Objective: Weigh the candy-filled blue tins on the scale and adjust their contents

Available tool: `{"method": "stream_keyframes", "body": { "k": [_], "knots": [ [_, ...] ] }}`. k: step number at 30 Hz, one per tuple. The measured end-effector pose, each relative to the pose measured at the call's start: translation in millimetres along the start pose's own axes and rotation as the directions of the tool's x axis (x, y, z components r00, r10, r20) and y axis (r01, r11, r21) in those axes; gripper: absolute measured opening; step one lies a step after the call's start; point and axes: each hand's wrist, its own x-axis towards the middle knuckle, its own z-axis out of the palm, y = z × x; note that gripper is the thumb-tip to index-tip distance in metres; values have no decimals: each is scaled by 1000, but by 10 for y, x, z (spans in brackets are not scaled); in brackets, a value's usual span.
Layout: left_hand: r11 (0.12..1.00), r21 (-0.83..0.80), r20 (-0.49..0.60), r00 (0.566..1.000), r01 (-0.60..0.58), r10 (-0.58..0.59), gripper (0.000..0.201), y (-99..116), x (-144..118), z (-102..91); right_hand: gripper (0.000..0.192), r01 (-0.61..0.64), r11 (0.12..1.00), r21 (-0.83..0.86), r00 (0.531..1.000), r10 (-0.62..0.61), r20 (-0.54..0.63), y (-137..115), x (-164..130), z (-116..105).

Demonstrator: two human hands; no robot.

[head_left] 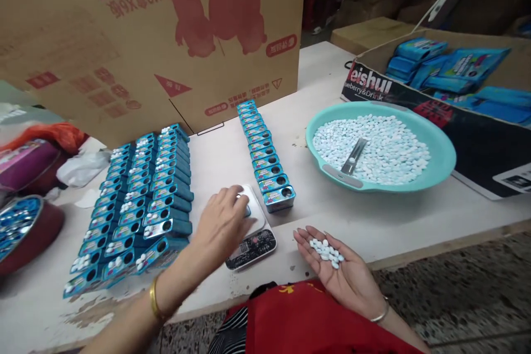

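My left hand (226,218) reaches over a small digital kitchen scale (252,249), its fingers curled down around a small blue tin (248,211) on the white weighing plate. Most of that tin is hidden behind the fingers. Palm up near the table's front edge, my right hand (344,276) cradles a small heap of pale mints (327,251) in its cupped palm. Just beyond the scale runs a single row of blue tins (265,162) with round dark openings. A turquoise basin (440,160) of loose mints, with a metal scoop (355,156) lying in it, stands beyond my right hand.
Several rows of blue tins (166,177) stand at left, many with mints on top. A big cardboard box (145,66) rises behind them. At far right, an open carton (373,80) holds blue packets. A red bowl (45,229) of shiny wrappers sits at the left edge.
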Motion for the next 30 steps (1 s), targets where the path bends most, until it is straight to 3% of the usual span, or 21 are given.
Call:
{"method": "stream_keyframes", "body": {
  "k": [4,6,9,16,22,30],
  "knots": [
    [922,-361,67,982,-141,176,13,675,-167,191,29,-97,994,-58,991,102,90,139,11,1],
    [900,-410,85,976,-147,198,16,940,-224,376,29,-130,988,-87,984,139,108,190,11,-2],
    [906,-417,113,985,-70,128,15,1112,-269,579,29,-140,983,-117,981,154,121,232,-9,-7],
    [890,-457,125,990,5,58,9,1050,-384,679,25,-158,976,-146,981,172,88,316,-14,-73],
    [869,-491,33,996,-55,82,12,1022,-445,756,24,-172,980,-103,984,175,22,339,-10,-29],
    [818,-575,-43,999,-11,-16,14,736,-408,706,20,-135,986,-94,983,145,116,443,151,200]
  ]
}}
